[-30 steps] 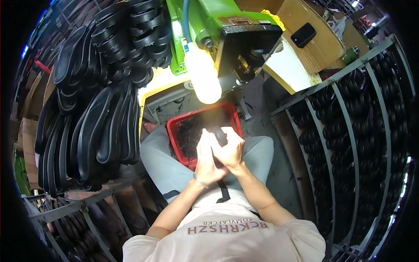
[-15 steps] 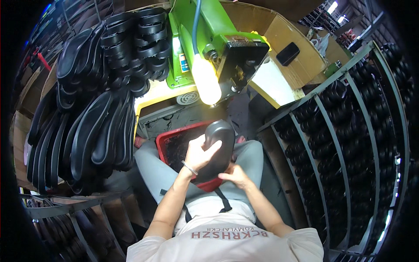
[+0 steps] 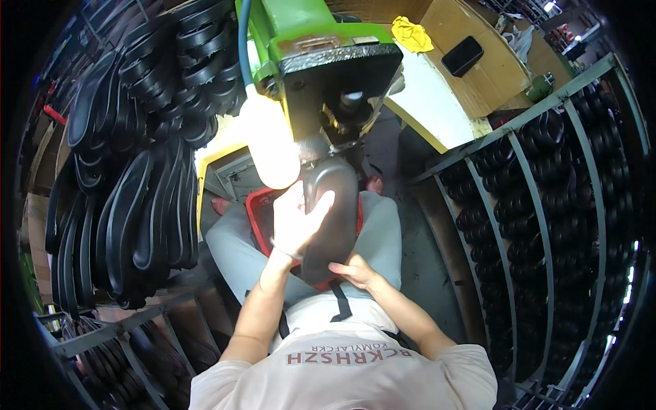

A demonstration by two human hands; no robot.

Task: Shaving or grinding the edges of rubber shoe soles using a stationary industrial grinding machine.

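A black shoe sole [image 3: 335, 222] is held lengthwise over my lap, its far end just under the working head of a green machine [image 3: 328, 49]. My left hand [image 3: 294, 222] is closed on the sole's left edge, thumb laid across its upper face; strong lamp light washes out the fingers. At the near right edge my right hand [image 3: 357, 270] grips the sole with the thumb on top, its other fingers partly hidden beneath. Below the sole, a red tub [image 3: 257, 217] sits between my knees, mostly covered by the sole and hands.
A bright lamp [image 3: 270, 147] hangs left of the machine head. Black soles [image 3: 140, 212] are stacked at the left. On the right stands a metal rack [image 3: 536, 184] of dark soles. A phone [image 3: 462, 56] and a yellow cloth [image 3: 412, 34] lie at the back right.
The sole and both hands have moved away from my body, toward the machine head. My view has shifted closer to the machine. Both hands keep their hold.
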